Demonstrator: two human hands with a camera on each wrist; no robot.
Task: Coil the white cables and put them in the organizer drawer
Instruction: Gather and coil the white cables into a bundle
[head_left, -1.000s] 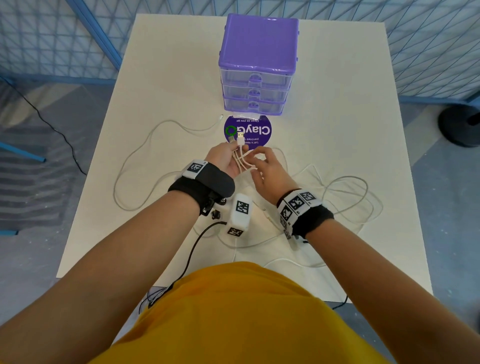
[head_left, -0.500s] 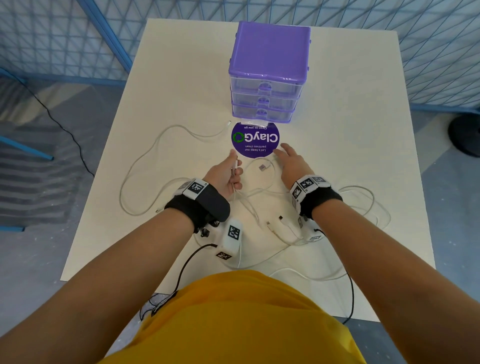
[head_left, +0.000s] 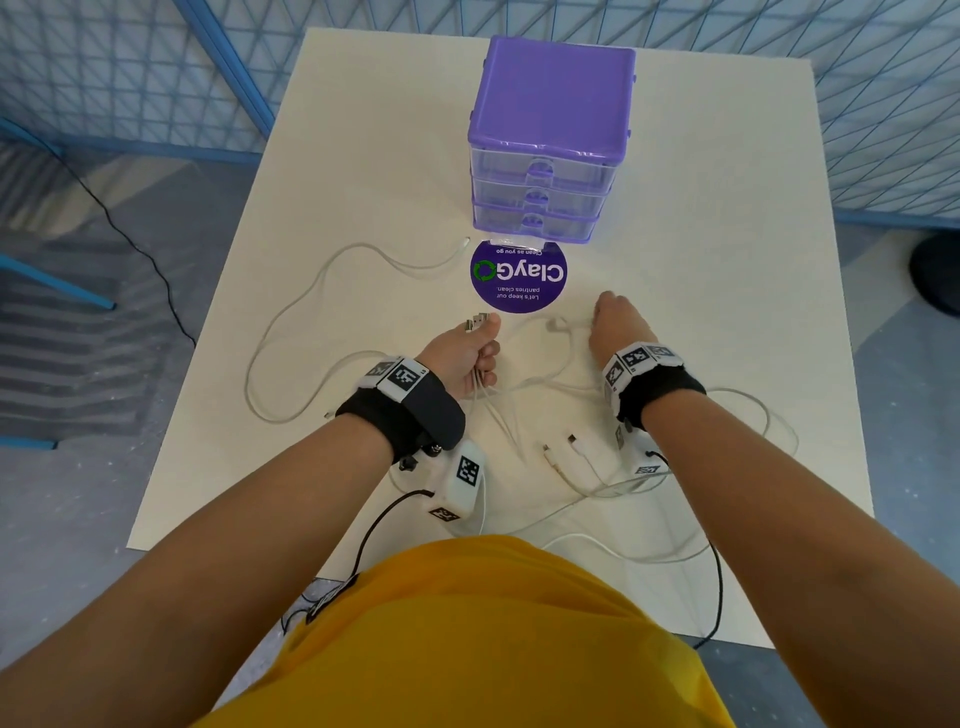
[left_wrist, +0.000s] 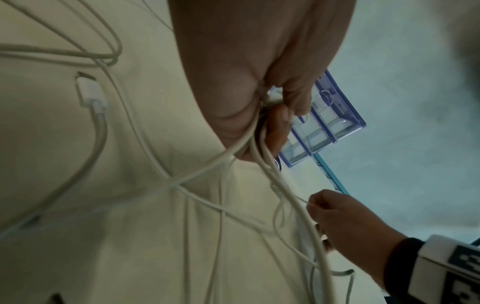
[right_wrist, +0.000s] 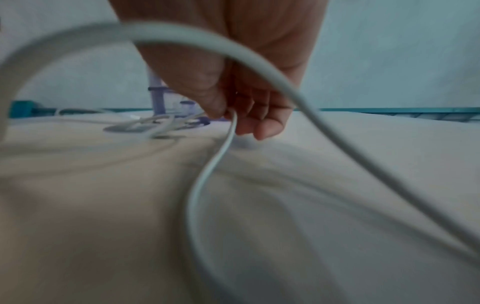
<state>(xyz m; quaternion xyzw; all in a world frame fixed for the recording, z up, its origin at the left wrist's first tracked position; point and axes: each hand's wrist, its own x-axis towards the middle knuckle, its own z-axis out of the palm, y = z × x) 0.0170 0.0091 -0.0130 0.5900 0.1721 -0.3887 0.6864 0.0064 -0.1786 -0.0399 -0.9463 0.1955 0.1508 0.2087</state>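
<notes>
Several white cables (head_left: 291, 332) sprawl in loops over the white table (head_left: 701, 260). My left hand (head_left: 470, 353) grips a bunch of cable ends, their USB plugs (head_left: 477, 322) sticking out above the thumb; the strands (left_wrist: 255, 144) run out under the curled fingers. To its right, my right hand (head_left: 615, 325) pinches a single cable (right_wrist: 223, 148) between thumb and fingers just above the tabletop. The purple organizer (head_left: 553, 140) with three clear drawers stands at the back, all drawers closed.
A round purple sticker (head_left: 518, 275) lies in front of the organizer. Loose plugs (head_left: 571, 452) rest near my right wrist, and more cable loops (head_left: 753, 415) spread to the right and along the near edge. Blue mesh fencing (head_left: 104, 67) surrounds the table.
My hands have separated: the right hand let go of the bundle, moved right and took hold of a single cable. The left hand kept the bunch and lowered slightly.
</notes>
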